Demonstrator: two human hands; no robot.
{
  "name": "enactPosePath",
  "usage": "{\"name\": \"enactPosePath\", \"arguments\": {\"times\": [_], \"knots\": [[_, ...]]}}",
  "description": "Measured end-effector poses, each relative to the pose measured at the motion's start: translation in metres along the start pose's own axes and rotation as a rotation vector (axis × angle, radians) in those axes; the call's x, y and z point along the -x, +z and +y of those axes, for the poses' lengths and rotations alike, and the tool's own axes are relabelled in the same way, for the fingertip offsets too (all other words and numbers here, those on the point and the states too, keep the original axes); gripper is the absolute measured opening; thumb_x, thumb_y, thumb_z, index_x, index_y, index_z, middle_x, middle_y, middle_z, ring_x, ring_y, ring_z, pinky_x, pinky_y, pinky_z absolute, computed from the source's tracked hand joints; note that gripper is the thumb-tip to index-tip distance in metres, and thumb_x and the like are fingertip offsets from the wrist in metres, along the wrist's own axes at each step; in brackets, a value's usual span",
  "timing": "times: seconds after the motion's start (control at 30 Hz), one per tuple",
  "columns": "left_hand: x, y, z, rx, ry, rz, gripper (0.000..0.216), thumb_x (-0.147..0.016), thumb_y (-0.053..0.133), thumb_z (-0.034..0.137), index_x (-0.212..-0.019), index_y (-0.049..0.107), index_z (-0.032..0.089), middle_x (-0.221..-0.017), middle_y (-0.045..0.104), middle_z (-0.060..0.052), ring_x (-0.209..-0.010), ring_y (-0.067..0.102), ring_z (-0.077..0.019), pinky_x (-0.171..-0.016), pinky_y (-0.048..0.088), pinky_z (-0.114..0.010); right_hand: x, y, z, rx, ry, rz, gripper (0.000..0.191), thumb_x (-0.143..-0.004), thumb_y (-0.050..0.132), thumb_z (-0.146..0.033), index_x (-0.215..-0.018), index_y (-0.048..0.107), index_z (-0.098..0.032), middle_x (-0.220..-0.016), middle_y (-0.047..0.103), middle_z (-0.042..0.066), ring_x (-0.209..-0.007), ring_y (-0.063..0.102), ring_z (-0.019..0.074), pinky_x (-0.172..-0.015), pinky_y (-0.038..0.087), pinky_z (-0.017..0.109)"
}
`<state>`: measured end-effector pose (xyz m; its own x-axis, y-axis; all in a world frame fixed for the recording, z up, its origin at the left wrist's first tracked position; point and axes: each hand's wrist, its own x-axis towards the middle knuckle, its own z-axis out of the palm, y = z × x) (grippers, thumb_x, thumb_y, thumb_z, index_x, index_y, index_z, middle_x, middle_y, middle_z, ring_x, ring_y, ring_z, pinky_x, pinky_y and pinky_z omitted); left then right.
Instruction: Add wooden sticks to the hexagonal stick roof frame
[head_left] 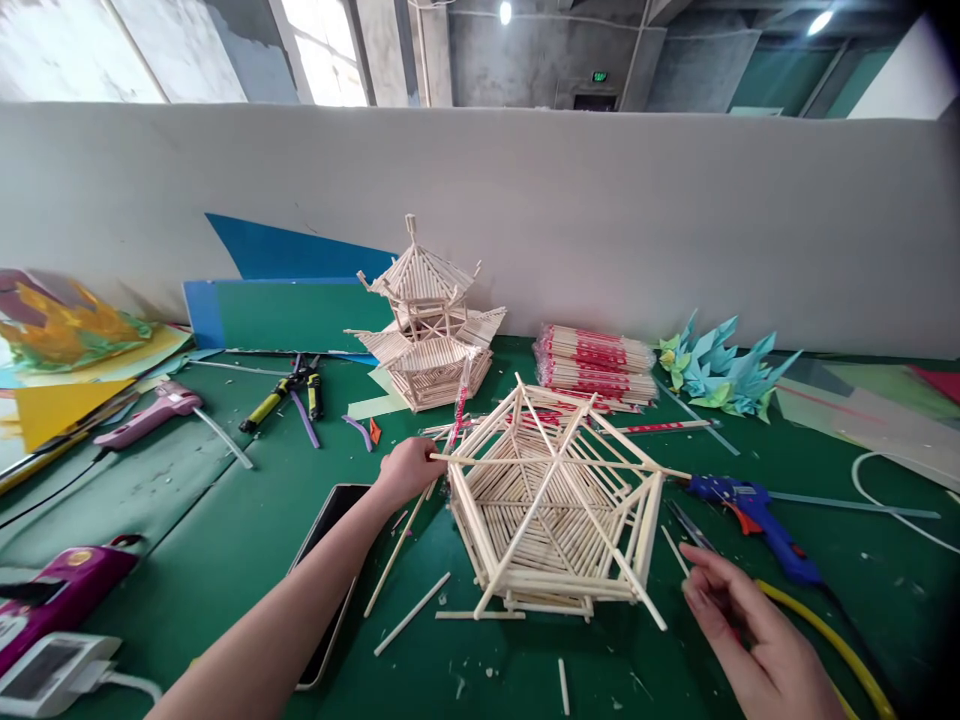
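Observation:
In the head view, a six-sided lattice of thin wooden sticks (pixel 551 500) stands on the green table, with long sticks crossing over its open top. My left hand (pixel 409 470) is closed at its left corner, around the end of a crossing stick (pixel 480 460); the fingertips are partly hidden. Low on the right is my right hand (pixel 742 620), thumb and forefinger pinched on the lower end of a short stick (pixel 674 550). Just beyond those fingers lie metal scissors or tweezers (pixel 691 528), partly hidden, beside a blue glue gun (pixel 757 515).
A stick pagoda (pixel 427 320) stands behind, beside wrapped stick bundles (pixel 592 365) and a folded-paper piece (pixel 724 365). Leftward lie pliers (pixel 281 395), a pink glue gun (pixel 161 410), a phone (pixel 322 600) and a purple power strip (pixel 71 595). Loose sticks (pixel 412 613) lie in front.

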<state>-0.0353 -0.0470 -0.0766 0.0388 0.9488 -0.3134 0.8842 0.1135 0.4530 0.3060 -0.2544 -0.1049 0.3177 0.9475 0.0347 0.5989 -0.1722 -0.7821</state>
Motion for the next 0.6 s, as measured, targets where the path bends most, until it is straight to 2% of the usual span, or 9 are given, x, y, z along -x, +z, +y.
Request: {"name": "enactPosePath", "arguments": {"times": [0.17,0.3,0.47,0.53,0.6], "knots": [[-0.003,0.0,-0.003,0.389,-0.022,0.016,0.031,-0.088,0.056,0.033,-0.113,0.055,0.015,-0.114,0.058,-0.007,-0.097,0.06,-0.0226,-0.08,0.052,-0.041,0.001,-0.001,-0.019,0.042,-0.022,0.061,0.039,-0.084,0.051,-0.051,-0.112,0.058,-0.025,-0.086,0.068,0.003,-0.073,0.068,0.0149,-0.059,0.054,0.016],[0.005,0.001,-0.005,0.735,-0.066,0.051,0.031,-0.089,0.054,0.033,-0.115,0.054,0.015,-0.113,0.058,-0.008,-0.094,0.061,-0.0197,-0.079,0.052,-0.04,-0.014,-0.012,-0.031,0.14,-0.1,0.086,0.037,-0.088,0.043,-0.049,-0.112,0.055,-0.024,-0.08,0.065,0.001,-0.065,0.064,0.0126,-0.054,0.051,0.017],[0.026,0.002,-0.005,1.106,-0.102,0.118,0.029,-0.089,0.054,0.032,-0.113,0.054,0.015,-0.107,0.06,-0.007,-0.087,0.062,-0.0174,-0.073,0.054,-0.036,-0.069,-0.03,-0.035,0.31,-0.155,0.044,0.035,-0.091,0.038,-0.045,-0.113,0.052,-0.022,-0.089,0.067,0.004,-0.077,0.065,0.0161,-0.059,0.051,0.022],[0.036,0.0,-0.004,1.231,-0.095,0.157,0.025,-0.09,0.053,0.033,-0.107,0.055,0.014,-0.096,0.061,-0.004,-0.074,0.061,-0.0131,-0.063,0.053,-0.029,-0.097,-0.032,-0.034,0.361,-0.144,0.011,0.032,-0.093,0.039,-0.039,-0.116,0.051,-0.021,-0.089,0.066,0.004,-0.075,0.065,0.0158,-0.062,0.051,0.025],[0.045,-0.002,-0.004,1.34,-0.087,0.204,0.021,-0.091,0.051,0.032,-0.096,0.057,0.013,-0.076,0.057,0.002,-0.053,0.052,-0.0067,-0.047,0.045,-0.02,-0.122,-0.03,-0.032,0.426,-0.13,-0.041,0.028,-0.093,0.044,-0.035,-0.115,0.053,-0.019,-0.09,0.066,0.004,-0.073,0.064,0.0146,-0.064,0.051,0.028]]}}
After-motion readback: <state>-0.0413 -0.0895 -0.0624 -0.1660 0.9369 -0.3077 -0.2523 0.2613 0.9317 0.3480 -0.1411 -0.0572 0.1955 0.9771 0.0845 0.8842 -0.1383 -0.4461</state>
